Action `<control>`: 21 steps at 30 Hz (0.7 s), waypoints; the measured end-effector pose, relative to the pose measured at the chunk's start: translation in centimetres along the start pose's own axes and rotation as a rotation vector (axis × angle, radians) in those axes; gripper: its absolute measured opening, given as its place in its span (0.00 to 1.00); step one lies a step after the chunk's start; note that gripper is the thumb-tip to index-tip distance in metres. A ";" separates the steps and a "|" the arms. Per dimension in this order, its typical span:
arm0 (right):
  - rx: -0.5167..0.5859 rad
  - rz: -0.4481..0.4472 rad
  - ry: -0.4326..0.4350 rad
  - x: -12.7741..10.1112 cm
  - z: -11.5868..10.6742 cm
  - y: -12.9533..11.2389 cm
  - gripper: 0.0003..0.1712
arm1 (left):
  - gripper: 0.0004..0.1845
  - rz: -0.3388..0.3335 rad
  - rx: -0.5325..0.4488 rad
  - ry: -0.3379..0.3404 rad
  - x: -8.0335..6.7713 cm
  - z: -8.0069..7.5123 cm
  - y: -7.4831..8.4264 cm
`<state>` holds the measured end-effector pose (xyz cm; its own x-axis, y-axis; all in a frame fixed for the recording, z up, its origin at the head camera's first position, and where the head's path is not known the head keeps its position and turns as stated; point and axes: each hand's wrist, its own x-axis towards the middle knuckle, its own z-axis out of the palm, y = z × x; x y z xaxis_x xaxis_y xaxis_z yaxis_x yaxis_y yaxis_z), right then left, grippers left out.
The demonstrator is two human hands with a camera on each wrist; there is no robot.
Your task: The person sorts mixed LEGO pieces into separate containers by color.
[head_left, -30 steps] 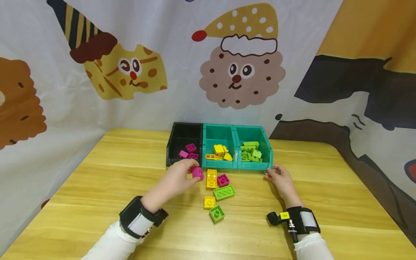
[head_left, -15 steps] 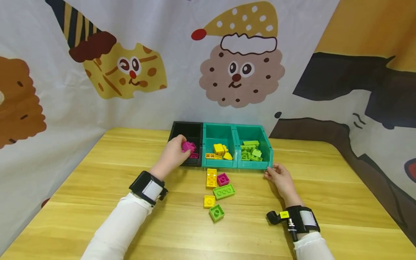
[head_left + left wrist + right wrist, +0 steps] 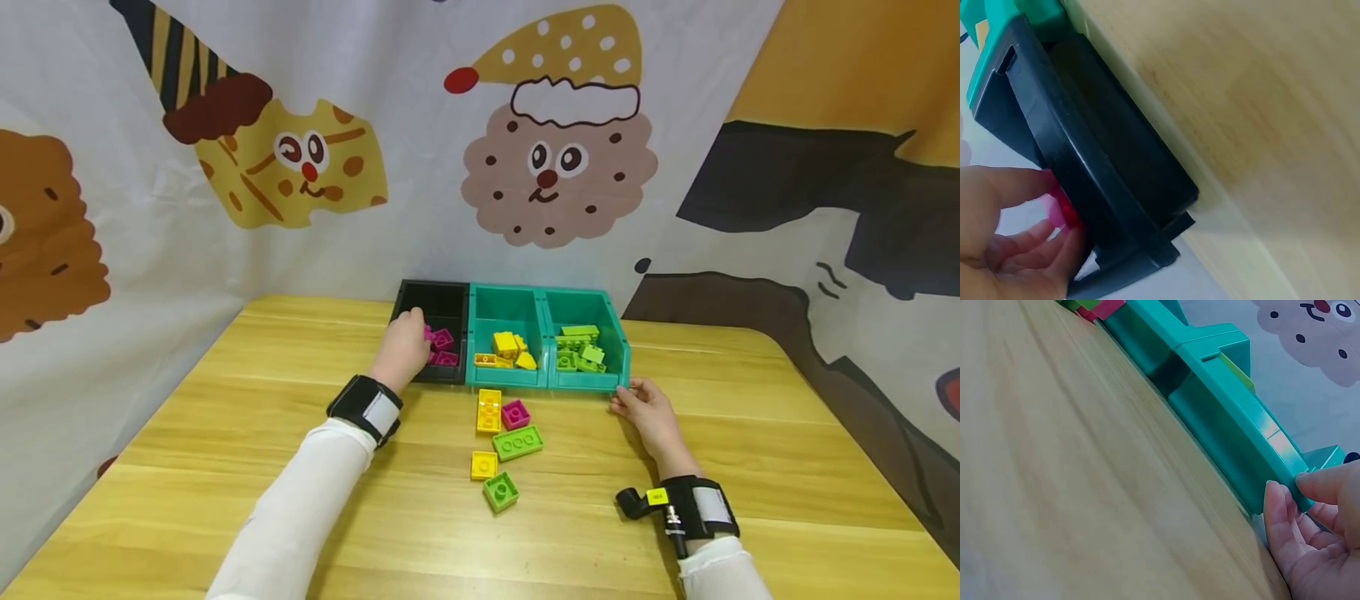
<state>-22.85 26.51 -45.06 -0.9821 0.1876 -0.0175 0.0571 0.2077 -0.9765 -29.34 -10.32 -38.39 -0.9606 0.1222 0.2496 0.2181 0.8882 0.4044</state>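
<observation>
My left hand (image 3: 403, 346) reaches over the left side of the black bin (image 3: 435, 297). In the left wrist view its thumb and fingers pinch a pink toy brick (image 3: 1059, 206) just behind the bin's front edge. Other pink bricks (image 3: 445, 339) lie inside that bin. With thumb and fingertips, my right hand (image 3: 651, 417) grips the front right corner of the right-hand teal bin (image 3: 1241, 431), which contains several green bricks (image 3: 577, 350). Yellow bricks (image 3: 506, 343) lie in the middle teal bin (image 3: 506, 381).
On the wooden table (image 3: 585, 533) before the bins lie a long yellow brick (image 3: 489, 412), a pink brick (image 3: 516, 414), a long green brick (image 3: 517, 442), a small yellow brick (image 3: 483, 466) and a small green brick (image 3: 501, 492). A printed curtain (image 3: 420, 167) hangs behind.
My left hand has carried the pink brick from in front of the bins up and into the black bin, toward its left side. The right hand has stayed at the teal corner.
</observation>
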 end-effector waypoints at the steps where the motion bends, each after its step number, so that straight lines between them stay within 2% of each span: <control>1: 0.002 -0.004 0.000 0.0 0.0 0.0 0.19 | 0.22 -0.005 0.018 0.001 0.1 0.1 0.1; 6: 0.003 -0.012 -0.004 -0.1 -0.1 -0.1 0.18 | 0.19 -0.036 0.073 0.004 0.6 0.8 0.4; 12: -0.002 -0.006 -0.007 0.1 -0.1 0.1 0.17 | 0.20 -0.086 0.101 -0.020 0.7 1.3 0.7; 21: -0.001 -0.007 0.002 0.1 0.0 0.2 0.17 | 0.13 -0.135 0.041 -0.058 0.8 2.3 0.3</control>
<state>-22.90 26.58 -45.29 -0.9820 0.1883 -0.0104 0.0505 0.2095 -0.9765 -30.46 -8.96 -40.12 -0.9893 0.0250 0.1437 0.0804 0.9157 0.3938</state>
